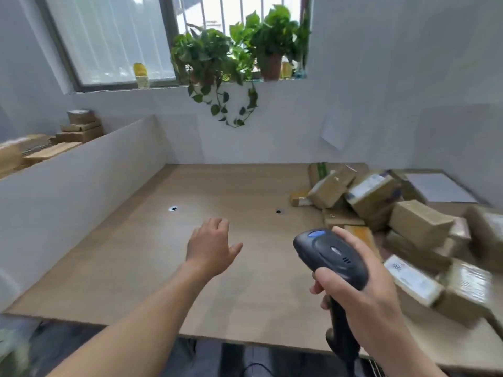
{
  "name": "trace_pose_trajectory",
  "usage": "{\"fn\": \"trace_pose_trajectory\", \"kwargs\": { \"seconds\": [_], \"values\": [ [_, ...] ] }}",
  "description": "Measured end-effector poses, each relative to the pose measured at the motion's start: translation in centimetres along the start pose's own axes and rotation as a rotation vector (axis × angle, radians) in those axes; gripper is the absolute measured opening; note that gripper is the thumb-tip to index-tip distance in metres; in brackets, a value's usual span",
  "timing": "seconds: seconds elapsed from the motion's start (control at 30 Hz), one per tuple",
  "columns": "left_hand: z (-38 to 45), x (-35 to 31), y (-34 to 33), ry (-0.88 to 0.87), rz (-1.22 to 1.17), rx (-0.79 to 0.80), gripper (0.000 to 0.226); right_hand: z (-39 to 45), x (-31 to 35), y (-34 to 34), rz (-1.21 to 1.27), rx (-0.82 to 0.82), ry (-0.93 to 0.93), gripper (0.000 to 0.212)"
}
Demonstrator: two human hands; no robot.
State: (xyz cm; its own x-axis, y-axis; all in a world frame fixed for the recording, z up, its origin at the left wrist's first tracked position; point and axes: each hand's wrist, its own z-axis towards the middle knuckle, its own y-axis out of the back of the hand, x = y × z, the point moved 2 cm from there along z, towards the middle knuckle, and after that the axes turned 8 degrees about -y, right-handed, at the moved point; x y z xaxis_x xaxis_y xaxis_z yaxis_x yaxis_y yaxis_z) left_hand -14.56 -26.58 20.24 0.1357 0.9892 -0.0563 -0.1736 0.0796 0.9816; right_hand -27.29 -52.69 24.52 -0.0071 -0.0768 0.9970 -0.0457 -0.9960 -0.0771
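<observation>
- Head view: the right hand (364, 292) sat at about 5 o'clock in the frame. Its fingers and thumb were curled round the handle of a barcode scanner (330, 253), gripping it firmly.
- The scanner was held above the table's near edge and pointed toward 11 o'clock. Its shell was dark, smooth plastic with a rounded head, a small blue button near the tip and a slim, straight handle.
- The left hand (211, 247) hung just below the frame's centre, above the table (231, 191). Its fingers were loosely spread and lightly bent, the thumb stuck out toward 3 o'clock, and it held nothing.
- The table was flat, pale wood-grain laminate with two small round holes, one (173, 208) at the left hand's 11 o'clock and the other (278, 211) at its 2 o'clock.
- A heap of parcels (419, 221) lay at 3 to 4 o'clock. They were boxy cardboard wrapped in glossy tape, and some bore white labels.
- A smooth white partition (81, 180) ran along 9 o'clock, with stacked brown cartons (79, 126) behind it.
- Leafy potted plants (234, 50) stood on the sill at 12 o'clock, their vines trailing down the white wall.
</observation>
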Motion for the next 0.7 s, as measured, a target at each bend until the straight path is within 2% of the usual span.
{"fn": "trace_pose_trajectory", "kwargs": {
  "seconds": [0.1, 0.2, 0.37, 0.53, 0.7],
  "values": [
    [3.5, -5.6, -1.5, -0.117, -0.023, 0.022, 0.067, 0.2, -0.1, 4.3, -0.031, -0.104, 0.0, 0.086],
    [7.1, -10.8, -3.3, -0.23, -0.061, 0.047, 0.068, 0.8, -0.6, 8.4, -0.045, -0.225, 0.005, 0.074],
    [13.3, -18.6, -7.8, -0.339, -0.173, 0.173, 0.067, 2.6, -1.1, 13.6, -0.059, -0.427, -0.016, 0.087],
    [18.9, -24.7, -13.8, -0.378, -0.278, 0.325, 0.068, 6.3, -2.2, 17.1, -0.103, -0.54, -0.047, 0.11],
    [23.3, -30.5, -19.9, -0.429, -0.268, 0.552, 0.063, 10.2, -4.4, 19.0, -0.094, -0.613, -0.1, 0.092]
  ]
}}
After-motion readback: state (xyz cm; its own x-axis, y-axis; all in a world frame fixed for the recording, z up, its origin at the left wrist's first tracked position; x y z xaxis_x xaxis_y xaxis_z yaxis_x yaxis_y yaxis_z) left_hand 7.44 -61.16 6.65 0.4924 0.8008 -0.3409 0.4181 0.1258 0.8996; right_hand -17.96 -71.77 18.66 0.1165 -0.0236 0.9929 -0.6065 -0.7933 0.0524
